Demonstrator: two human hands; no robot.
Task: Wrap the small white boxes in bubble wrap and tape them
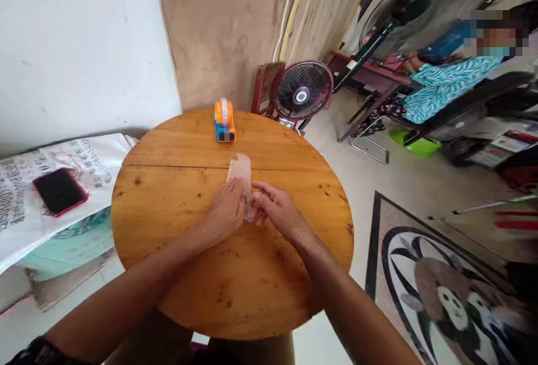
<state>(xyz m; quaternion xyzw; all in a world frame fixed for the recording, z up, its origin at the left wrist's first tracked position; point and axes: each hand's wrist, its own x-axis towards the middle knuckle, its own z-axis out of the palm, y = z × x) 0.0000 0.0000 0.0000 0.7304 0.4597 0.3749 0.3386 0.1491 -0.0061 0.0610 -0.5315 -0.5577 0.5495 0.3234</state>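
A narrow piece of translucent, whitish plastic wrap (240, 169) lies on the round wooden table (176, 197), its far end showing beyond my fingers. My left hand (229, 205) presses on the wrap from the left, fingers together and thumb at its near part. At its right edge, my right hand (275, 208) pinches the wrap between thumb and fingers, with the index finger reaching forward. Whether anything lies inside the wrap is hidden by my hands. Farther back on the table stands an orange and blue tape dispenser (225, 124) with a roll of clear tape.
To the left, a phone (61, 191) with a red edge rests on a white printed sack (101, 155). A floor fan (301, 96) stands behind the table. At the right, a person (437, 90) in a blue patterned garment sits near a desk. A panda-patterned floor panel (449, 292) lies at lower right.
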